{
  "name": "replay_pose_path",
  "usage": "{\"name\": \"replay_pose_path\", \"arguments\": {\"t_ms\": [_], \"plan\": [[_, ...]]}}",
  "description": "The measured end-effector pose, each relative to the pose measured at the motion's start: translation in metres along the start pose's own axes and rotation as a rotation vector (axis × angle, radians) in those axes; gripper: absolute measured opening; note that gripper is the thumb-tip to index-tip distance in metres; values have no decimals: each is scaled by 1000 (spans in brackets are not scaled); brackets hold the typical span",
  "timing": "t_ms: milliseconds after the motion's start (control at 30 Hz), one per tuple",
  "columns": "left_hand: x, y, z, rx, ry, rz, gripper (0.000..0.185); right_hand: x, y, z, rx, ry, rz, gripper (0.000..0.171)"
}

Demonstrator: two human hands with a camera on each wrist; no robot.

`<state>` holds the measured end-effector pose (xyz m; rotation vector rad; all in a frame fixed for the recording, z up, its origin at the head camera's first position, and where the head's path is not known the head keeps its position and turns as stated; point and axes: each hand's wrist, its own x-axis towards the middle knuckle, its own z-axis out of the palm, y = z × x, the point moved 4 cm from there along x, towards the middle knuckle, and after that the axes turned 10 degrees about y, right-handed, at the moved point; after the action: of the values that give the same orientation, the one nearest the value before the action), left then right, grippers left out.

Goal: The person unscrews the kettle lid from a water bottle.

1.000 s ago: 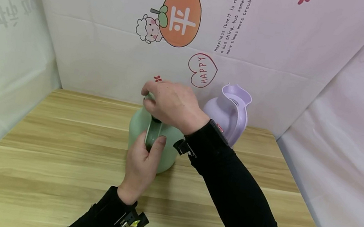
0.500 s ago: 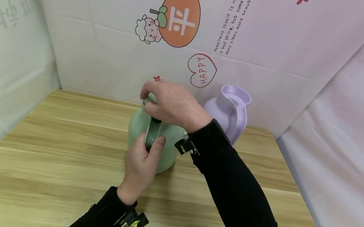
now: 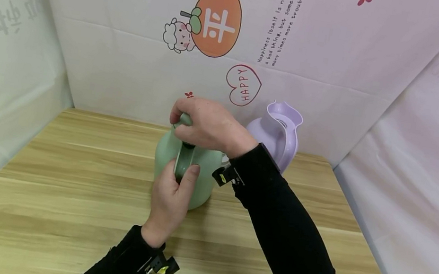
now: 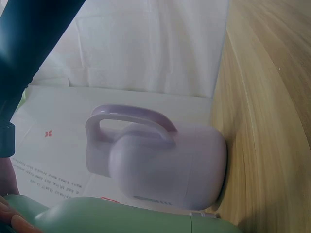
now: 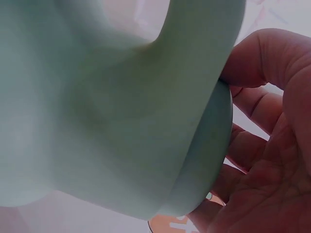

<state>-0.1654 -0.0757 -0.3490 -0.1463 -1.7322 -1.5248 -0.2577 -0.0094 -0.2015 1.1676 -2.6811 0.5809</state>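
Observation:
A green thermos jug (image 3: 204,187) stands upright on the table, close to the back wall. My left hand (image 3: 170,198) grips its handle (image 3: 185,159), thumb lying along the near side. Above it, my right hand (image 3: 213,124) holds the jug's round lid (image 5: 206,150) at the neck, thumb and fingers curled about its rim in the right wrist view. From the head, that hand hides most of the mouth. In the left wrist view the jug's green side (image 4: 116,216) runs along the bottom.
A lilac thermos jug (image 3: 273,136), without a visible lid, stands behind my right wrist; its handle (image 4: 131,116) shows in the left wrist view. Printed white cloth (image 3: 126,69) encloses the wooden table (image 3: 80,172) at back and sides.
My right wrist has turned and shifted slightly to the right, with the fingers still around the lid. The left hand and the green jug's body stay in place.

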Motion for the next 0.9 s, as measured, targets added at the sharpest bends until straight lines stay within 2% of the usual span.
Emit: {"name": "replay_pose_path", "arguments": {"t_ms": [400, 633, 733, 800, 900], "plan": [[0, 0, -1, 1, -3, 0, 22, -1, 2, -1, 69, 22, -20, 20], [0, 0, -1, 13, 2, 4, 23, -1, 1, -2, 56, 22, -9, 26], [0, 0, -1, 15, 7, 8, 23, -2, 0, -3, 45, 53, 13, 27], [0, 0, -1, 19, 11, 10, 23, -3, -2, -4, 3, 95, 51, 30], [0, 0, -1, 22, 13, 9, 25, -4, -6, -5, -145, 175, 145, 48]]}}
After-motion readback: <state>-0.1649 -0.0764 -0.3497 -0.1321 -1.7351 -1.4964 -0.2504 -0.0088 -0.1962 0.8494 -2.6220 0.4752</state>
